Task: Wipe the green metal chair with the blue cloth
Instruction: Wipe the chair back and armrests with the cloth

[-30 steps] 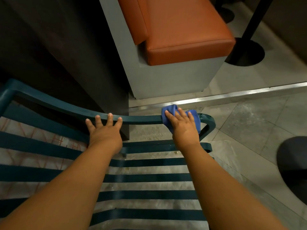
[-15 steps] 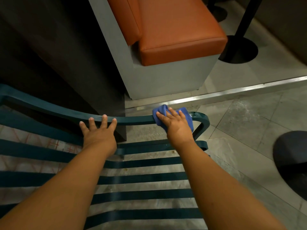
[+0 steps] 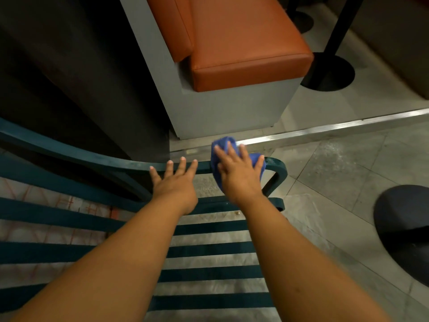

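Observation:
The green metal chair (image 3: 76, 154) fills the lower left, its slatted seat under my forearms and its curved top rail running to a rounded corner at the right. My right hand (image 3: 239, 173) lies flat on the blue cloth (image 3: 221, 144), pressing it onto the rail near that corner. The cloth shows above and to the right of my fingers. My left hand (image 3: 176, 182) rests beside it on the same rail, fingers spread, holding nothing.
An orange cushioned bench (image 3: 243, 43) on a grey base stands just beyond the chair. A dark wall panel (image 3: 81, 77) is at the left. Black post bases (image 3: 329, 70) stand at the upper right, a dark round shape (image 3: 404, 228) at the right edge, a metal floor strip (image 3: 336, 129) between.
My left hand has slid right along the rail and now sits close to my right hand. The right hand with the cloth stays near the rail's corner.

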A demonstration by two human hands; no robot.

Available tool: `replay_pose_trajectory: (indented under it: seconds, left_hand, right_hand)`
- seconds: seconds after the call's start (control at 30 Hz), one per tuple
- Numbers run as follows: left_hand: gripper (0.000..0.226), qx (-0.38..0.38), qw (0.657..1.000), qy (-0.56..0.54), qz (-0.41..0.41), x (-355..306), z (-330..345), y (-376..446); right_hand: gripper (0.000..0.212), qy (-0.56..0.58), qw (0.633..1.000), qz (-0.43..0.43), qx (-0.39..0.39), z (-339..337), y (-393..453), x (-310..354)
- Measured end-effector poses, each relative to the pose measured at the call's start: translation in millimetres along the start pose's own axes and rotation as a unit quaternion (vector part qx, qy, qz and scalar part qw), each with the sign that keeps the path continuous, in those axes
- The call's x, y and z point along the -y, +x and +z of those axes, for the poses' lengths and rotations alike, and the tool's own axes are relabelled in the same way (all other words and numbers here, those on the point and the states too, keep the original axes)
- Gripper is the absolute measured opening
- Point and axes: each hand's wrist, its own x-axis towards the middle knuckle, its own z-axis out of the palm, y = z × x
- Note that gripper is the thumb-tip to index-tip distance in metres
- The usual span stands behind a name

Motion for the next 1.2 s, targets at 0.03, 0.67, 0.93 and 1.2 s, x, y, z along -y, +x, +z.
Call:
replay_pose_trajectory:
  seconds: [0.03,0.67,0.93,1.2]
  left_hand:
    - [0.091,0.005,1.0,0.005,0.0,-5,0,3]
    - [0.104,0.005,0.999,0.029,-0.013,-13,2,10]
    - [0.108,0.014,1.0,-0.022,0.004,-7,6,11]
    - [0.108,-0.006,1.0,0.019,-0.019,-12,11,11]
  right_hand:
    - [0.053,-0.061,0.998,-0.024,0.013,8,-1,-1]
    - [0.075,-0.101,0.994,-0.036,0.031,9,8,-5]
    - [0.084,-0.101,0.99,0.083,0.054,-8,8,-33]
    - [0.073,-0.13,0.984,-0.086,0.087,1,19,-5]
